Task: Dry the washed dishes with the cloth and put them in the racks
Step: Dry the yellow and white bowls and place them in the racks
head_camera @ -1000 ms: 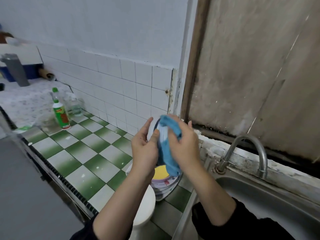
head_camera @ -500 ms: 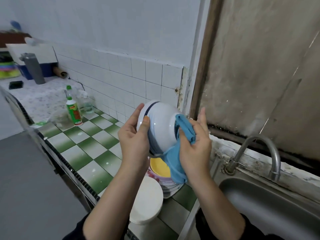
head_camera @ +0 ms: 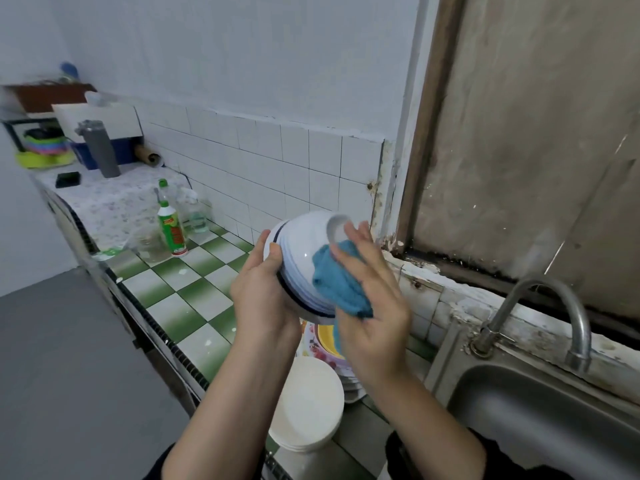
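A white bowl [head_camera: 300, 244] with a dark rim line is held bottom-up in mid-air above the counter. My left hand [head_camera: 261, 299] grips its rim from the left. My right hand [head_camera: 370, 306] presses a blue cloth [head_camera: 341, 282] against the bowl's outer side, fingers spread toward its foot ring. Under my hands stands a stack of plates [head_camera: 323, 344] with a yellow dish on top, and in front of it a white upturned dish [head_camera: 306, 407].
The green-and-white tiled counter [head_camera: 180, 299] runs left along the wall, with a green-capped bottle [head_camera: 172, 230] and clear bottles by it. A steel sink [head_camera: 554, 424] and its tap [head_camera: 554, 317] are at the right. A grey flask [head_camera: 100, 148] stands far left.
The bowl has turned so its base faces up and right. My right hand has slid the cloth across its outer side. The view has shifted to the left.
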### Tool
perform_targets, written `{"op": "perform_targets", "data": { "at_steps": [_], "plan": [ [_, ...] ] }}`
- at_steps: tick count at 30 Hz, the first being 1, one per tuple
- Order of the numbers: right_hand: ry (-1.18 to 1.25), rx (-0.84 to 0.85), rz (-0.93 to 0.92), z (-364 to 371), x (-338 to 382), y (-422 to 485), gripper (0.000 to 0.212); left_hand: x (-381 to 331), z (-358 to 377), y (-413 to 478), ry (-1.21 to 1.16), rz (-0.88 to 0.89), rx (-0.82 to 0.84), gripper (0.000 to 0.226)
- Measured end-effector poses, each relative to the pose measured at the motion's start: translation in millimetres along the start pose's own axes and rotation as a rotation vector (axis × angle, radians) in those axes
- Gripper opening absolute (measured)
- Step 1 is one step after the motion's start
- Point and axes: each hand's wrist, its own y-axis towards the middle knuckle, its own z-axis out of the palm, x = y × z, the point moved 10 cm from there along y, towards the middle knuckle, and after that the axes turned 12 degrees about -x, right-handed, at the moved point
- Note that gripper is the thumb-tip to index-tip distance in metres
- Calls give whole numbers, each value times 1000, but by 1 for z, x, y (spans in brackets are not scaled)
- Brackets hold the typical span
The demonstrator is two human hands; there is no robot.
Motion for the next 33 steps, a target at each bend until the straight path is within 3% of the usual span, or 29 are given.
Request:
{"op": "perform_targets", "data": {
  "at_steps": [3,5,7,9,13,16,19,21,24,27,30,33],
  "plan": [
    [-241,69,-266,14,18,-25,41,11,10,-5,-105,-131,37,39],
    [-372,-24,-275,7,11,-23,42,17,15,-10,-141,-172,54,32],
    [-356,-173,-188,-8,5,-17,48,24,18,-13,-181,-223,67,25],
    [-189,-315,-70,-24,0,-11,52,29,19,-13,-209,-259,72,24],
    [91,-476,218,-39,-20,-2,44,26,18,-13,-239,-262,79,36],
    [256,-441,409,-29,-30,-6,40,23,8,-7,-260,-272,38,36],
    [240,-340,311,-17,-16,-11,45,27,2,-5,-219,-314,44,36],
    [281,-365,370,-17,-20,-7,45,27,1,-4,-187,-304,51,37],
    [278,-450,612,-29,-45,14,40,15,2,-2,-135,-208,84,36],
    [104,-293,781,-30,-78,39,28,-7,3,-6,30,15,148,33],
    [120,-50,785,-14,-82,50,25,-27,3,-15,167,262,185,32],
    [194,50,710,-5,-72,48,28,-49,10,-30,282,506,265,36]
  ]
}}
